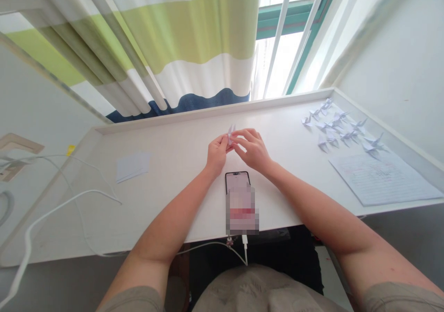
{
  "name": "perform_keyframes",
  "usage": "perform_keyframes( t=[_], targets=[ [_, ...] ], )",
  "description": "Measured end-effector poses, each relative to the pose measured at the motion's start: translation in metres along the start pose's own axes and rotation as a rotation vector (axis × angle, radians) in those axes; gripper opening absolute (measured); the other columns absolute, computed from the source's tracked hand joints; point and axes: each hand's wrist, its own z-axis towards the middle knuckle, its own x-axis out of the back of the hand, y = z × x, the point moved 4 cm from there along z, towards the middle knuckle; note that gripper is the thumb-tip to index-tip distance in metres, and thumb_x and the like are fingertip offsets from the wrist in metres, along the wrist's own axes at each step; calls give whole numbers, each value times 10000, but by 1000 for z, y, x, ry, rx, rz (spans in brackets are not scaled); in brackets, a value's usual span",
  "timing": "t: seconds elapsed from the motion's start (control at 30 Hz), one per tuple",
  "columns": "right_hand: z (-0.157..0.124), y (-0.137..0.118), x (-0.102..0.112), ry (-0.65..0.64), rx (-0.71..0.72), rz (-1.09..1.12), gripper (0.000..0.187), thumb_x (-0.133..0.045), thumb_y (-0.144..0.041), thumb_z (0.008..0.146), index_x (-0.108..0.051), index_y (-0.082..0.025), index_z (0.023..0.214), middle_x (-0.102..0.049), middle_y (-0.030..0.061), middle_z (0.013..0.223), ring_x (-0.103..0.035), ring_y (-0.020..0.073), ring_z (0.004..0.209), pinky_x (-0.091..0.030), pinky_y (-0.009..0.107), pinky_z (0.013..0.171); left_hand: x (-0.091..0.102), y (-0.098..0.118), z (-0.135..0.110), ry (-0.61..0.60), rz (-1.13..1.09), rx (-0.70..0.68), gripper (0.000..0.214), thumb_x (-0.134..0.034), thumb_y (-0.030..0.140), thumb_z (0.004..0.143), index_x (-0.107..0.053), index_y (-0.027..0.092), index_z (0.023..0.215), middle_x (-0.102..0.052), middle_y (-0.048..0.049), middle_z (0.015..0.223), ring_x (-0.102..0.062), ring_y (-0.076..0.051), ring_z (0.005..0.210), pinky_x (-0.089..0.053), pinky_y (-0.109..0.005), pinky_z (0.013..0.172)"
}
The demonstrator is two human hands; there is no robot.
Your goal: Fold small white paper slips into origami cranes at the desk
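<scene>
Both hands meet above the tabletop (166, 164): the left hand (217, 154) and right hand (253, 149) pinch a small folded paper piece (231, 133) between their fingertips, mid-fold. The next crease likely calls for steady, precise pressure.

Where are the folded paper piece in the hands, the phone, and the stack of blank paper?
folded paper piece (231, 133), head view, on its upper tip showing between both hands.
phone (237, 179), head view, on the top of its screen.
stack of blank paper (132, 166), head view, on the middle of the top sheet.
</scene>
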Motion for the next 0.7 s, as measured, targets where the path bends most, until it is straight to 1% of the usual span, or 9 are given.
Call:
perform_keyframes(
  t=[0.1, 0.2, 0.27, 0.3, 0.37, 0.43, 0.5, 0.6, 0.7],
  targets=[
    [0, -5, 1, -16, 14, -7, 223, -610, -215, 1016, -768, -296, 1149, -731, 84, 1300, -594, 325, 1231, -498, 526, 1002, -1, 3, -1, -21, -37, 12, 395, -732, 563, 940, -757, 188, 1060, -809, -93, 1067, -776, -230, 1059, -612, -435, 1024],
    [0, -5, 5, 28, -24, 56, 190, -615, -213, 997, -767, -296, 1075, -718, 87, 1304, -589, 329, 1238, -497, 554, 1033, -1, 3, -1, -36, -33, 7, 415, -785, 566, 897, -756, 185, 1060, -810, -109, 1121, -775, -238, 1076, -604, -438, 1038],
    [1, -1, 8, 100, -100, 162, 129, -620, -259, 1000, -743, -280, 1033, -729, 93, 1214, -628, 305, 1169, -523, 543, 1019, -1, 2, -1, -32, -26, 3, 428, -786, 592, 889, -752, 183, 1009, -813, -102, 1080, -781, -244, 1061, -607, -446, 1029],
    [1, 3, 9, 136, -161, 230, 107, -629, -302, 1002, -728, -270, 1027, -735, 90, 1152, -655, 285, 1111, -546, 523, 991, -1, 1, -1, -27, -18, -1, 438, -781, 609, 887, -750, 183, 986, -813, -95, 1056, -782, -248, 1058, -610, -448, 1017],
    [1, 11, 8, 172, -302, 363, 173, -669, -418, 988, -707, -250, 1003, -743, 75, 1043, -696, 250, 984, -589, 469, 899, -1, -1, -1, -16, 20, -20, 452, -778, 634, 877, -759, 193, 971, -812, -83, 1045, -774, -255, 1075, -617, -438, 979],
    [1, 17, 6, 157, -416, 456, 305, -715, -541, 944, -707, -237, 952, -755, 66, 974, -713, 228, 897, -605, 424, 820, -1, -1, -2, -1, 89, -57, 444, -783, 641, 865, -782, 210, 971, -814, -73, 1058, -754, -252, 1092, -617, -406, 930],
    [1, 19, 3, 132, -485, 505, 410, -740, -636, 896, -717, -227, 890, -767, 64, 915, -721, 223, 856, -608, 406, 792, 0, -1, -2, 15, 156, -94, 419, -789, 627, 861, -803, 224, 978, -818, -65, 1062, -738, -245, 1087, -605, -387, 908],
    [1, 20, 1, 76, -534, 556, 496, -746, -707, 857, -741, -212, 821, -774, 66, 831, -728, 224, 809, -605, 397, 785, 1, 0, -2, 41, 169, -116, 395, -819, 579, 849, -818, 217, 1007, -824, -73, 1068, -737, -243, 1070, -584, -408, 961],
    [2, 18, 0, -8, -530, 609, 532, -735, -727, 853, -757, -202, 770, -779, 67, 787, -729, 225, 782, -591, 379, 769, 3, 1, -2, 71, 132, -105, 400, -879, 529, 798, -818, 193, 1008, -829, -84, 1022, -752, -236, 997, -581, -427, 980]
  ],
)
